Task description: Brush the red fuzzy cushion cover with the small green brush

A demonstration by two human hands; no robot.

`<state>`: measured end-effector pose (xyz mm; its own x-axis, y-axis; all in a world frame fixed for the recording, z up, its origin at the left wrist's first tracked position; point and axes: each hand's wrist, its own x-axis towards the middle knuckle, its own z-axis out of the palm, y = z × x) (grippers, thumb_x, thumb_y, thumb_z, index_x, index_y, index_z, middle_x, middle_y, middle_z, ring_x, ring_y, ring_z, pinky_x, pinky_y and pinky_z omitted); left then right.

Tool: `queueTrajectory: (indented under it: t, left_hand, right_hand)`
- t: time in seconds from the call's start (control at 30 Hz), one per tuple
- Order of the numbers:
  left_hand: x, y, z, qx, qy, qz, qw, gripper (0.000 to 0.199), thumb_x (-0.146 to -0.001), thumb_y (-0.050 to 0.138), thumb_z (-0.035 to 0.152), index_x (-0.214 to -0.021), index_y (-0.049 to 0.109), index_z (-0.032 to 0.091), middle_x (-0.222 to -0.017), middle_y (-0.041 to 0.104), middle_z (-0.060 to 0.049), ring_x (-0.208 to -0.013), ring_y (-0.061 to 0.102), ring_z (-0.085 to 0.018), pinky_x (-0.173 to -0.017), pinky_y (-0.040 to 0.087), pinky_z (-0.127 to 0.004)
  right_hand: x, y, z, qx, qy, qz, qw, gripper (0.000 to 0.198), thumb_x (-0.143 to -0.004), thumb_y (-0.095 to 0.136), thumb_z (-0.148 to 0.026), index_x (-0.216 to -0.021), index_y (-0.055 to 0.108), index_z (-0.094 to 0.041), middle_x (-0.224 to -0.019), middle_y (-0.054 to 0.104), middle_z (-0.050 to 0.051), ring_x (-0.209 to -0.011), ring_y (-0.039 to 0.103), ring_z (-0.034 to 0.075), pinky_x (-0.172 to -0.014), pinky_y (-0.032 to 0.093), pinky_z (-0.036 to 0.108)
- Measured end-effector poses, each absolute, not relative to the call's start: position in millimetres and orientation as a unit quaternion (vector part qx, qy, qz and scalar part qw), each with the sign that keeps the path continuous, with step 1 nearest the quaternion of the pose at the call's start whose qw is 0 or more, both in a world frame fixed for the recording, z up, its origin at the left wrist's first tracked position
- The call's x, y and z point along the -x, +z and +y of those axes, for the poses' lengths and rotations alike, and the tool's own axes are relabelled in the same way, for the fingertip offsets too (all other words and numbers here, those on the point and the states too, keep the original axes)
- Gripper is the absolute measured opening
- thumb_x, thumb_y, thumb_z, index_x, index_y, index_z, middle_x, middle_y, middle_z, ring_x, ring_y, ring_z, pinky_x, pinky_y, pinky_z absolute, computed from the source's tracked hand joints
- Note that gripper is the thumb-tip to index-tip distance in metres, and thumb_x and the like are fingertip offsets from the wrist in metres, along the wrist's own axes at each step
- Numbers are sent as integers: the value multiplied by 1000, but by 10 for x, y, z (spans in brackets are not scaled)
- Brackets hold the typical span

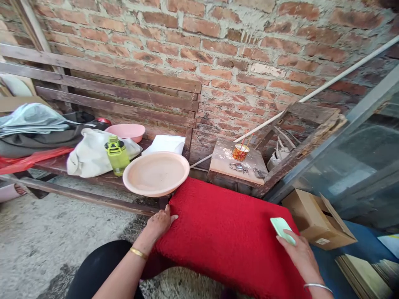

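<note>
A plush red cloth (pixel 227 232) covers a low bench or table in front of me. My left hand (pixel 159 224) is at its left edge, thumb on top and the other fingers curled over the side. In my right hand (pixel 296 249) is a pale green hand brush (pixel 282 227) with a small hole near its far end. It is held over the right part of the cloth; its underside is hidden, so I cannot tell whether it touches. Just beyond my left hand, a shallow pinkish basin (pixel 156 173) sits where the wooden bench meets the cloth.
On the slatted bench (pixel 131 97) are a green bottle (pixel 117 157), a white bag (pixel 90 153), a pink bowl (pixel 129 132) and folded clothes. A small stand (pixel 227 166) holds a patterned tin (pixel 240 152) and padlocks (pixel 238 167). A cardboard box (pixel 314 220) is at right.
</note>
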<state>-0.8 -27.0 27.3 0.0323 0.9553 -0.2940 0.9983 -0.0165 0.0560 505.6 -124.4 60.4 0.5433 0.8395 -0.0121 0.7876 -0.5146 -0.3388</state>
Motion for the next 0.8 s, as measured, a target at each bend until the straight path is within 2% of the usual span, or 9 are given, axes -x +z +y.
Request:
queueTrajectory:
  t: [0.13,0.23,0.33,0.43,0.6,0.8]
  left_hand:
    - [-46,203,-351,-687,-46,721,80,57,-96,44,45,-145,48,16,-132,57,-23,-110,63,-31,-86,52,-42]
    - [-128,143,-420,-701,-15,712,39,55,-96,46,47,-146,48,25,-145,49,-20,-122,54,-34,-88,51,-46]
    - [-211,150,-452,-717,-12,696,33,55,-95,48,47,-147,48,29,-150,46,-16,-131,47,-35,-95,48,-50]
    - [-263,216,-449,-720,-36,692,49,55,-94,52,47,-146,49,29,-150,48,-15,-132,46,-35,-99,46,-51]
    - [-278,292,-450,-723,-62,685,62,55,-96,49,47,-147,47,27,-152,45,-16,-134,46,-33,-104,44,-51]
    - [-276,290,-463,-727,-75,681,44,55,-95,51,43,-147,48,25,-150,46,-18,-131,50,-34,-100,47,-50]
  right_hand:
    - [-4025,513,-499,798,125,-566,164,48,-79,55,-48,-116,68,-22,-106,62,8,-100,64,24,-92,51,34]
    - [-3248,478,-27,747,135,-628,170,39,-81,59,-42,-115,68,-27,-107,60,5,-102,62,20,-91,48,30]
    - [-2660,471,318,709,136,-672,167,38,-82,63,-41,-118,67,-30,-110,58,5,-104,60,21,-89,47,30]
    - [-2402,470,539,692,135,-692,153,41,-82,65,-42,-121,66,-30,-113,57,6,-107,58,23,-90,45,31]
    - [-2795,477,595,710,128,-682,120,40,-79,67,-35,-118,68,-28,-114,56,7,-106,58,23,-92,44,31]
    - [-4122,471,268,784,109,-602,109,44,-79,60,-38,-120,67,-25,-112,57,8,-106,60,22,-93,45,31]
